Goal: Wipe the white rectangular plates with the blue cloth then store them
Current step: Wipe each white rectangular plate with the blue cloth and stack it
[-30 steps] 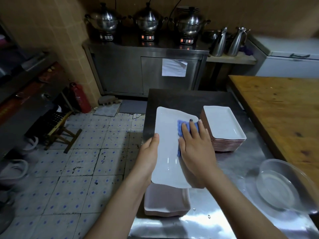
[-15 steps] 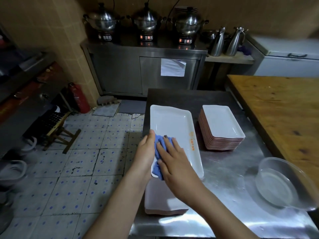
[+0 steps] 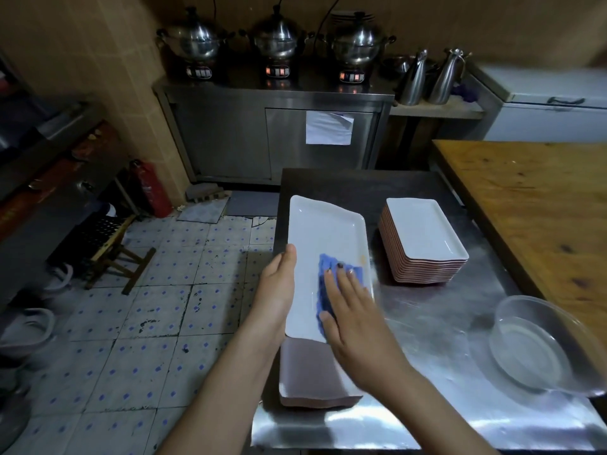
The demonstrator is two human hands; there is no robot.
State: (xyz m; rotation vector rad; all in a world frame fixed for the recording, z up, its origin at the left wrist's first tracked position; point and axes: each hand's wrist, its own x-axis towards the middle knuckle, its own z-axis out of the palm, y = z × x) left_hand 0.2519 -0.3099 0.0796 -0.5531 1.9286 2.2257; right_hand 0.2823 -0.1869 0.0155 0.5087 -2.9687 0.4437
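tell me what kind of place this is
Probably a restaurant back kitchen: three lidded steel pots on burners atop a stainless cabinet, a steel worktable, and a tall stack of identical white plates.

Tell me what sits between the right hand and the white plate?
The blue cloth, pressed flat under the right hand onto the plate, as the head view shows.

White rectangular plate (image 3: 325,238): long, shallow, glossy, face up; orange mark at its 3 o'clock rim.
Blue cloth (image 3: 323,290): crumpled, on that plate's near half.
Upright stack (image 3: 423,234): white plates with reddish undersides, on the bench (image 3: 427,339) at the plate's 3 o'clock.
Inverted stack (image 3: 308,372): at its 6 o'clock, partly overlapped by the plate.
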